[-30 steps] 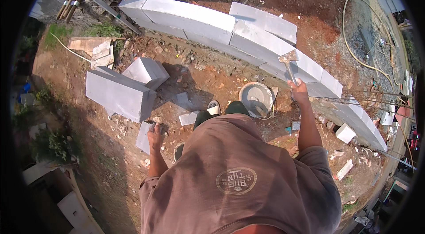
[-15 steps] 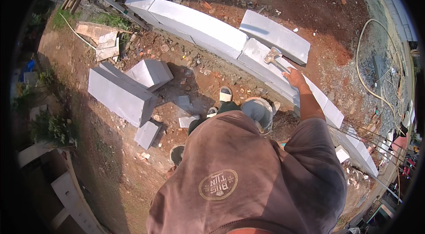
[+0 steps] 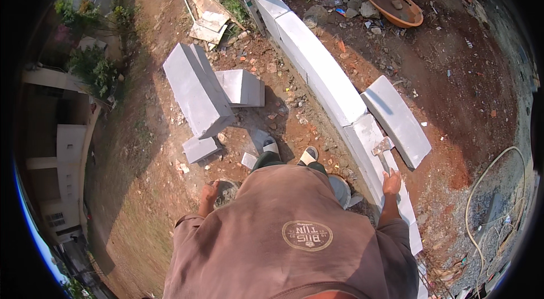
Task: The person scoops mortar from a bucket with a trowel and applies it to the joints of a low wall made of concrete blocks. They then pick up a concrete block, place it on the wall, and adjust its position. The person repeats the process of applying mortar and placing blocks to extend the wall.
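Observation:
My right hand (image 3: 391, 182) grips the handle of a trowel (image 3: 383, 146), whose broad, mortar-stained head rests on or just above a low wall of pale grey blocks (image 3: 323, 64). Beside that wall, on its right, a loose long block (image 3: 396, 120) lies close to the trowel. My left hand (image 3: 209, 190) is low on the left with its fingers curled, next to a mortar-stained bucket (image 3: 228, 190). Whether it holds the bucket's rim or handle does not show. A second bucket (image 3: 340, 190) stands between my body and the wall, partly hidden by my shirt.
Large blocks (image 3: 195, 92) are piled at the left, with a smaller block (image 3: 200, 149) below them. An orange basin (image 3: 395, 7) lies among rubble at the far right. Broken boards (image 3: 209, 24) lie at the far left. A pale hose (image 3: 469, 208) loops over gravel on the right.
My view has swung to the right, so the wall now runs more steeply. My left hand has come up into clearer sight beside the bucket. The trowel stays in my right hand over the wall.

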